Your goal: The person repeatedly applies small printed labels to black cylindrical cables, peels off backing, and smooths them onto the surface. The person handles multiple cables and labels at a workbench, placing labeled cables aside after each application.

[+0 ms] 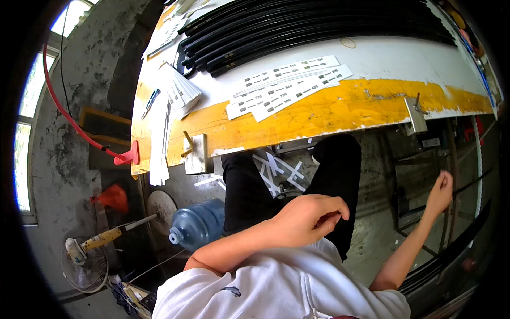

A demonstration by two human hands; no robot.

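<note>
My left hand [313, 219] is held in front of my white shirt, above my lap. Its fingers curl loosely in toward the thumb, and nothing shows between them. Out to the right, away from the table, my right hand [440, 192] is raised with its fingers drawn together; whether anything small is in them is hidden. A dark thin bar [474, 183] shows just beyond that hand, and I cannot tell if they touch. Several printed white strips [289, 87] lie fanned near the table's front edge. Behind them rests a bundle of long black tubes [297, 29].
The worktable [319, 114] has a worn yellow edge with metal blocks [196, 154] [416, 116] fixed to it. A stack of white strips [182, 91] and a pen [151, 103] lie at left. Below are a blue water bottle [199, 224], a fan [85, 263] and scattered paper strips [279, 173].
</note>
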